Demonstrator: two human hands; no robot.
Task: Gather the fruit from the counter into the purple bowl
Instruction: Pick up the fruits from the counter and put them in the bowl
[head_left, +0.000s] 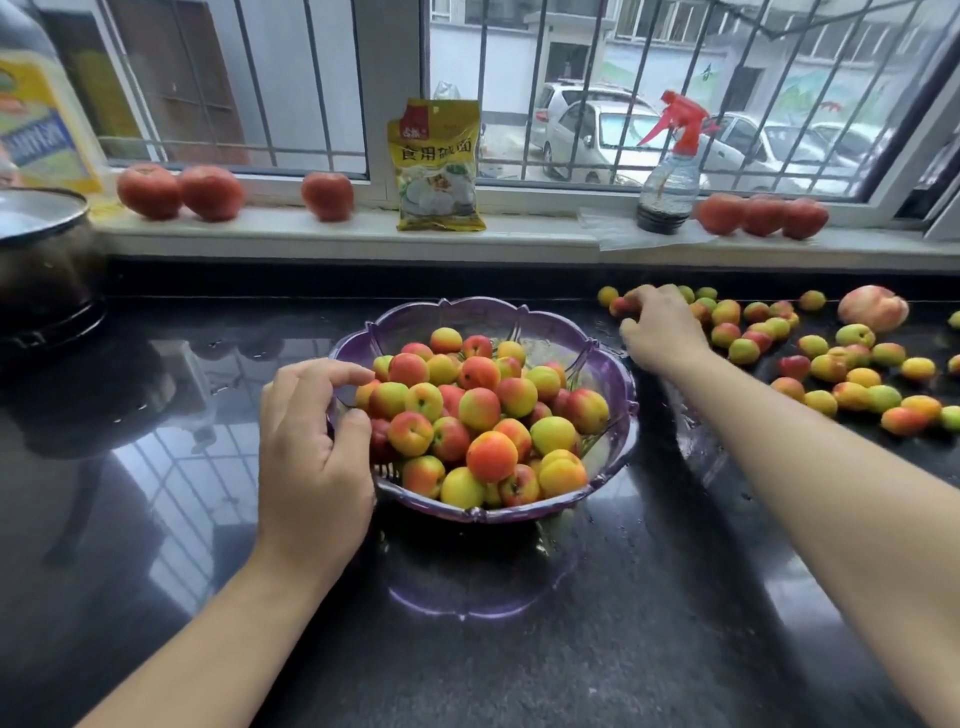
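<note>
Left hand (311, 457) holds purple bowl (613, 415) — right hand (660, 332) pinches fruit (621, 305).

On the far windowsill (311, 228) stood a yellow packet (439, 166) at the middle, with a clear spray bottle (670, 176) topped by a red trigger to its right. Tomatoes lay along the sill: two at far left (179, 191), one (328, 196) left of the packet, three at far right (761, 214). A dark pot (44, 260) sat far left beneath a large yellow-labelled bottle (36, 104). Beyond the barred window (571, 78), cars (613, 135) were parked
</note>
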